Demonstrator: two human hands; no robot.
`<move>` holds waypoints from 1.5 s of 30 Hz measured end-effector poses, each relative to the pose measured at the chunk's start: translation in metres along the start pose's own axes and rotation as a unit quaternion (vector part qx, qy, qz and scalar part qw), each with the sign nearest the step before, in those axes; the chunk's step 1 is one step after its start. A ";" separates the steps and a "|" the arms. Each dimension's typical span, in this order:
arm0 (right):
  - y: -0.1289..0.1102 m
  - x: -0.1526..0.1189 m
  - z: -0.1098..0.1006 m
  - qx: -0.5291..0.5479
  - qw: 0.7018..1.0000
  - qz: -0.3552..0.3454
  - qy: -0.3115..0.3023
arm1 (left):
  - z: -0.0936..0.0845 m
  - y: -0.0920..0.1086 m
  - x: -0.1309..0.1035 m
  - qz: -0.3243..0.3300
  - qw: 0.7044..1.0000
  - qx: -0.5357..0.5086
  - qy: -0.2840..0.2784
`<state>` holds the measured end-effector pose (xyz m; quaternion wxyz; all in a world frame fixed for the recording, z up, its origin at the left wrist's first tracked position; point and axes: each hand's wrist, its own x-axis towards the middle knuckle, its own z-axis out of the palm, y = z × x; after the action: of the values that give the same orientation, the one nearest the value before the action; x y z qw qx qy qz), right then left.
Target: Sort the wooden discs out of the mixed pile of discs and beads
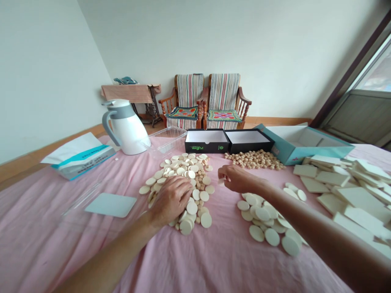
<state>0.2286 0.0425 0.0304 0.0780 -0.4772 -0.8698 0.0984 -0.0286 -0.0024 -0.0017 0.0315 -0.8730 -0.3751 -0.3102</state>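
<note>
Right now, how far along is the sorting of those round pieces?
Partly done, it seems. Large discs and small beads already lie in separate heaps. The left hand rests on the mixed pile, and the right hand pinches one small piece. Much of the mixed pile is left.

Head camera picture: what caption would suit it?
Left hand rests on mixed cream discs; right hand pinches one small piece over pink cloth.

Home living room, cushioned wooden armchairs (204,101) (a pair), sewing table (134,95), thermos jug (126,128)
</note>
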 end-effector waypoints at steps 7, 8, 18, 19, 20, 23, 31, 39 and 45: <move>0.012 -0.038 -0.055 0.096 0.967 -0.077 -0.225 | -0.001 0.000 0.001 0.002 1.000 0.004 -0.002; 0.009 -0.035 -0.052 0.093 0.974 -0.068 -0.197 | -0.001 0.000 0.001 0.003 1.000 0.003 0.000; -0.038 0.020 0.029 -0.004 0.996 -0.059 0.064 | 0.000 0.000 0.000 -0.002 1.000 -0.002 0.001; -0.038 0.019 0.030 0.000 0.997 -0.050 0.064 | 0.001 0.000 0.000 -0.002 1.000 -0.001 0.001; -0.036 0.017 0.029 0.007 0.997 -0.044 0.062 | 0.001 0.000 0.000 -0.002 1.000 0.000 0.002; -0.025 -0.001 0.016 0.038 0.997 -0.053 0.042 | 0.001 0.001 0.000 -0.001 1.000 0.001 0.004; -0.013 -0.059 -0.011 0.102 0.990 -0.085 -0.039 | -0.003 0.001 0.004 0.013 0.999 0.008 0.032; -0.041 -0.094 0.008 0.067 0.993 -0.097 0.003 | -0.008 0.011 0.011 0.009 1.000 0.020 0.022; -0.042 -0.117 0.005 0.133 0.987 -0.069 0.060 | -0.010 0.019 0.043 0.030 0.997 0.025 -0.069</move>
<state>0.2556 -0.0790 0.0309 0.1992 -0.4060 -0.8737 0.1791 0.0020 0.0088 0.0340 0.0367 -0.9023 -0.3573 -0.2384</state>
